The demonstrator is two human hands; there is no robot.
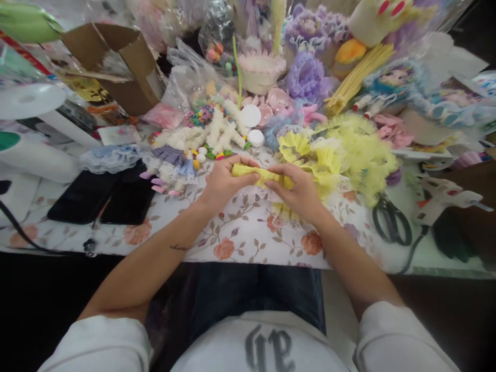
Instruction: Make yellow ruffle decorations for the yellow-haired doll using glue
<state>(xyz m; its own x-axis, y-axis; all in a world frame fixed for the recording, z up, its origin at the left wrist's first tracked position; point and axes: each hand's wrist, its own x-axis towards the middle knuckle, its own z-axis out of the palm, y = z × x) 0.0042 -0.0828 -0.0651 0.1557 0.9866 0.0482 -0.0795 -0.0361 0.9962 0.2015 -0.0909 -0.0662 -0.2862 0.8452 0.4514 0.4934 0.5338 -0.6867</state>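
Note:
Both hands meet over the near middle of the table with a gathered strip of yellow fabric (248, 170) stretched between them. My left hand (227, 178) pinches its left end between thumb and fingers. At the other end, my right hand (294, 188) is closed on the same fabric. Some yellow cloth with a lace edge hangs below the right hand; whether it is one piece with the strip I cannot tell. Just behind the right hand lies a pile of yellow ruffled pieces (329, 152). Small cream plush doll bodies (222, 129) lie behind the left hand.
Two black phones (129, 199) lie at left, near doll parts in checked skirts (170, 160). Black-handled scissors (391, 219) and a corded glue gun (445, 199) are at right. A cardboard box (127, 67), a pink-rimmed basket (261, 70) and dolls crowd the back. A floral cloth (232, 237) covers the table.

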